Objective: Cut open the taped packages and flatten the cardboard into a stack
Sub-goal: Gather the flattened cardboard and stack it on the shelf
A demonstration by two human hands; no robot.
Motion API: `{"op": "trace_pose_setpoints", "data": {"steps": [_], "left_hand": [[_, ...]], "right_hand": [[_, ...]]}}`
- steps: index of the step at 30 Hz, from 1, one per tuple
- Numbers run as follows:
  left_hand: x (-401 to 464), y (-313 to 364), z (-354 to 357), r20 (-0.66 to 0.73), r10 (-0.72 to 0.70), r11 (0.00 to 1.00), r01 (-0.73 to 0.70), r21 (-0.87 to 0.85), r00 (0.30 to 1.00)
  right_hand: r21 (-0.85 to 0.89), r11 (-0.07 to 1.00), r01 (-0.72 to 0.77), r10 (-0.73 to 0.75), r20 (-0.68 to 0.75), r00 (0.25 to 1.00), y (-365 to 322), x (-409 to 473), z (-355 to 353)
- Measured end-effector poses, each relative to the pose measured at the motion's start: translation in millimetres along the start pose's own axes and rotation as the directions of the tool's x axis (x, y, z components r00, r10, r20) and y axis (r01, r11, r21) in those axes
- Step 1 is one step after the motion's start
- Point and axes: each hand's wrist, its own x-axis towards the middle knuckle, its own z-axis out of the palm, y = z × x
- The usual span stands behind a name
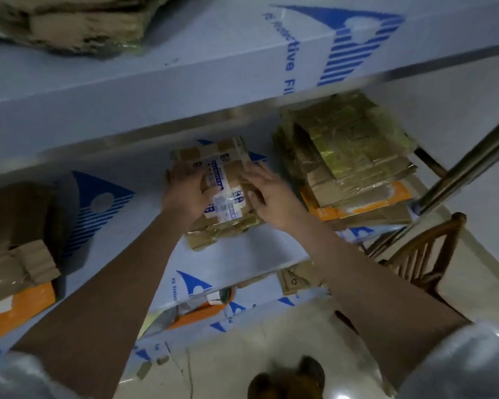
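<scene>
Item 1. Pale blue film-wrapped middle shelf [104,226], printed with blue striped logos, carrying the work. We judge its crowding the main hazard: a package dragged outward could tip off the front edge to the floor.

Item 2. Stack of flattened brown cardboard sheets with yellowed tape [355,165], at the shelf's right end on orange sheets. It leans unevenly; we judge another sheet dropped on carelessly could slide the pile towards the steel pole [467,165] beside it.

Item 3. Small brown cardboard package bound in clear tape with white printed labels [222,182], lying mid-shelf just left of the stack, apparently on more flattened pieces. It looks sealed; contents not visible. No cutting tool is in view, so we cannot say how the tape will be opened; tearing by hand risks ripping the board.

Item 4. Our left hand [185,188] curls around the package's left side.

Item 5. Our right hand [271,194] lies on its right side, fingers fairly straight, pressing. An uneven hold could let the slick tape slip.
</scene>
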Motion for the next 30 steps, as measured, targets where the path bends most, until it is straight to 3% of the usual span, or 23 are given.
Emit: {"op": "trace_pose_setpoints", "data": {"steps": [4, 7, 12, 16, 18, 20, 23, 25, 28, 29, 30], "left_hand": [[2, 21, -15, -0.025, 0.051, 0.995, -0.053, -0.087, 0.998], [1, 47, -34, -0.04, 0.091, 0.985, -0.096, -0.142, 0.995], [-3, 99, -48, -0.101, 0.223, 0.951, -0.239, -0.197, 0.97], [-10, 147, -44, -0.057, 0.278, 0.876, -0.277, -0.396, 0.959], [-14, 171, -39, -0.002, 0.249, 0.829, -0.215, -0.517, 0.968], [-15, 191, -31, 0.108, 0.176, 0.769, -0.069, -0.636, 0.978], [-11, 210, -13, 0.286, 0.063, 0.688, 0.166, -0.706, 0.956], [-10, 220, -3, 0.306, -0.021, 0.636, 0.249, -0.731, 0.952], [-17, 236, -8, 0.153, -0.105, 0.633, 0.184, -0.752, 0.983], [-19, 241, -14, 0.141, -0.106, 0.543, 0.176, -0.821, 0.984], [-20, 246, -22, 0.19, -0.089, 0.382, 0.209, -0.9, 0.978]], "right_hand": [[-0.022, 0.991, 0.13, -0.13, -0.298, 0.946, 14, -49, -28], [-0.164, 0.986, 0.042, -0.116, -0.479, 0.87, 33, -72, -61], [-0.397, 0.831, -0.39, 0.216, -0.417, 0.883, 74, -75, -108], [-0.453, 0.779, -0.433, 0.313, -0.318, 0.895, 103, -68, -130], [-0.362, 0.792, -0.492, 0.383, -0.332, 0.862, 105, -64, -142], [-0.223, 0.832, -0.508, 0.375, -0.45, 0.811, 110, -64, -155], [-0.084, 0.921, -0.382, 0.269, -0.574, 0.774, 126, -69, -172], [-0.112, 0.939, -0.324, 0.207, -0.57, 0.795, 135, -70, -178], [-0.315, 0.9, -0.302, 0.102, -0.522, 0.847, 143, -71, -179], [-0.393, 0.872, -0.291, 0.056, -0.511, 0.858, 144, -71, -178], [-0.459, 0.848, -0.265, 0.003, -0.496, 0.868, 141, -71, -176]]}}
